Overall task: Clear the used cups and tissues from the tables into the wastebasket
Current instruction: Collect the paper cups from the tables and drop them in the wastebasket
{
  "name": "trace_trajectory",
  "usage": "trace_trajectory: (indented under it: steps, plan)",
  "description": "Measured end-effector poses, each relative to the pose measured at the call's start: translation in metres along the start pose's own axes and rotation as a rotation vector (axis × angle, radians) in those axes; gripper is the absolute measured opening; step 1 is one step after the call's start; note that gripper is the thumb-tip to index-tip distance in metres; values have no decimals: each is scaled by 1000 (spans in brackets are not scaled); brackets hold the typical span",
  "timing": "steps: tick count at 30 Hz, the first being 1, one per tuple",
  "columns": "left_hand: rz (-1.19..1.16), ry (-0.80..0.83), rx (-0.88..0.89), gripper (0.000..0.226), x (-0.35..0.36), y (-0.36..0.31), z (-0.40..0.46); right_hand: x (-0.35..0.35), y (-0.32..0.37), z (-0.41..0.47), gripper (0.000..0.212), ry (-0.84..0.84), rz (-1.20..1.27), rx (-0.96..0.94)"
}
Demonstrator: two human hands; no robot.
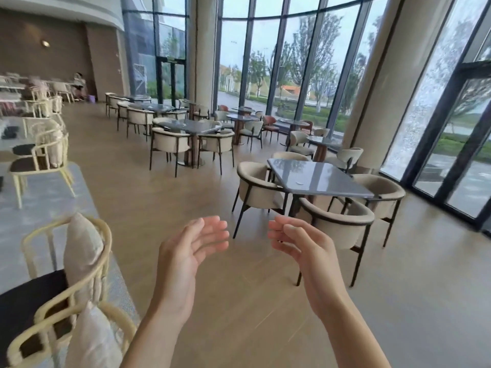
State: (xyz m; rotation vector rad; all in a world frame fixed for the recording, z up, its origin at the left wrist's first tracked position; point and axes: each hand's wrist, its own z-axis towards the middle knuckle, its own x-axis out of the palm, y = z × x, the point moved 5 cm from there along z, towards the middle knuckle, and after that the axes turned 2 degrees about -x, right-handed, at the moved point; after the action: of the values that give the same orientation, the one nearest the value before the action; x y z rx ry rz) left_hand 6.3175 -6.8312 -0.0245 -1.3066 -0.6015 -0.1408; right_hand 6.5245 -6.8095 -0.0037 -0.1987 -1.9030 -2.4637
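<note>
My left hand (188, 251) and my right hand (305, 251) are raised in front of me over the wooden floor, palms facing each other, fingers relaxed and holding nothing. Ahead to the right stands a grey square table (316, 179) with a small pale scrap (300, 183), perhaps a tissue, lying on its top. No cup and no wastebasket can be seen.
Beige armchairs (342, 224) ring the near table. More grey tables (191, 126) with chairs stand further back. Cream-framed chairs with cushions (82, 251) line a grey carpet on the left. Glass walls and round columns (382, 83) bound the right side. A person sits far left.
</note>
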Motion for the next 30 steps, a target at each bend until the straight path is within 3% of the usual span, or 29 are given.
trace_trajectory:
  steps: [7,18,24,30]
  plan:
    - [124,-79,75,31,-12,9,158,63,-57,169,26,52,122,41]
    - [241,-289,98,31,-29,103,427,164,-204,443,22,311,104,134]
    - [281,-387,192,31,-27,89,568,237,-233,593,21,438,120,161]
    - [231,-483,225,29,-69,102,688,327,-283,700,23,550,120,162]
